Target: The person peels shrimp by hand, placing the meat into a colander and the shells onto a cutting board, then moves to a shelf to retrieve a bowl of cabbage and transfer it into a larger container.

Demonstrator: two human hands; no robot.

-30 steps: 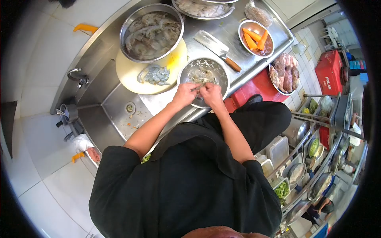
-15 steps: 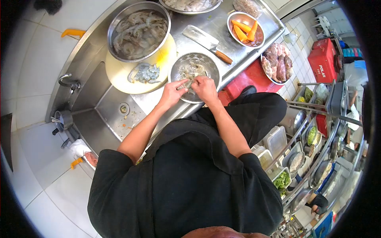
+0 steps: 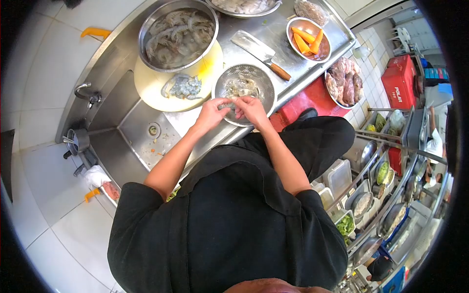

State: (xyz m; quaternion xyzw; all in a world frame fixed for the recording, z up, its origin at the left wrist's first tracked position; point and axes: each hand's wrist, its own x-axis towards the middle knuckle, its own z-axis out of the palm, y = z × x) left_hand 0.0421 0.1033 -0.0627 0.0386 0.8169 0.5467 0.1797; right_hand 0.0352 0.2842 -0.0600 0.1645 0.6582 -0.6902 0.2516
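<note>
A: Left hand (image 3: 211,114) and right hand (image 3: 250,108) meet over the colander's (image 3: 266,80) near rim, fingers pinched on one shrimp (image 3: 228,103).

B: Advice: peel over the colander; peeled pile (image 3: 182,87) lies left on the board (image 3: 151,93).

Two hands are seen, the left (image 3: 211,113) and the right (image 3: 251,110), both at one colander (image 3: 261,80). One large bowl (image 3: 146,29) of shrimp is counted, set on one yellow board (image 3: 207,73), and one small heap of peeled shrimp (image 3: 181,87) lies on that board. One cleaver (image 3: 256,53) is counted. Three carrot pieces (image 3: 308,40) are held in one small bowl (image 3: 291,27). One plate of meat (image 3: 344,83), one tap (image 3: 88,93) and one red cooler (image 3: 403,80) are also counted.
</note>
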